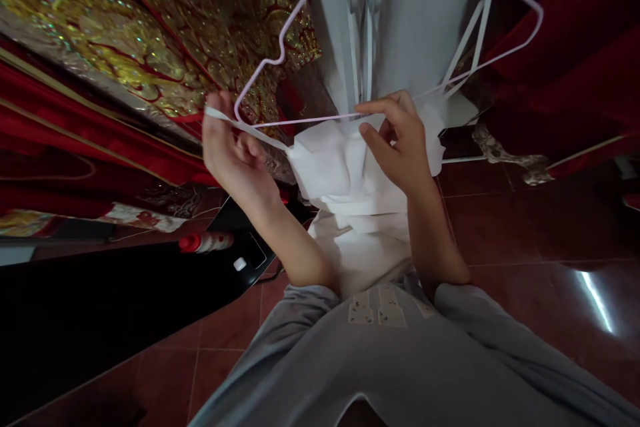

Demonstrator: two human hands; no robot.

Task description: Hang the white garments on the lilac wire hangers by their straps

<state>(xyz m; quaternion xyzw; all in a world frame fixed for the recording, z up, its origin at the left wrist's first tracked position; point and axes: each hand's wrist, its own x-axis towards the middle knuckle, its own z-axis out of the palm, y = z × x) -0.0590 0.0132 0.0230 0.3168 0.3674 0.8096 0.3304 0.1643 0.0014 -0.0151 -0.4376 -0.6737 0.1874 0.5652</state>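
Observation:
A pale pink clothes hanger [291,22] hangs in front of me, its lower bar running across the view. Below the bar hangs a white garment [325,163] with thin straps. My left hand [233,140] is at the hanger's left end, fingers curled, holding a white strap [265,137] stretched from the garment's top corner. My right hand [400,133] is at the middle of the bar, index finger and thumb on either side of it, close to the garment's top edge. Another white strap [466,40] is looped over the hanger's right notch.
Red and gold sequined costumes [125,33] hang at the left, dark red cloth [580,67] at the right. A black table [125,300] on the left bears a red-capped bottle [213,241], a small white case [240,264] and a dark phone-like object [254,248]. Red tiles [525,220] cover the floor.

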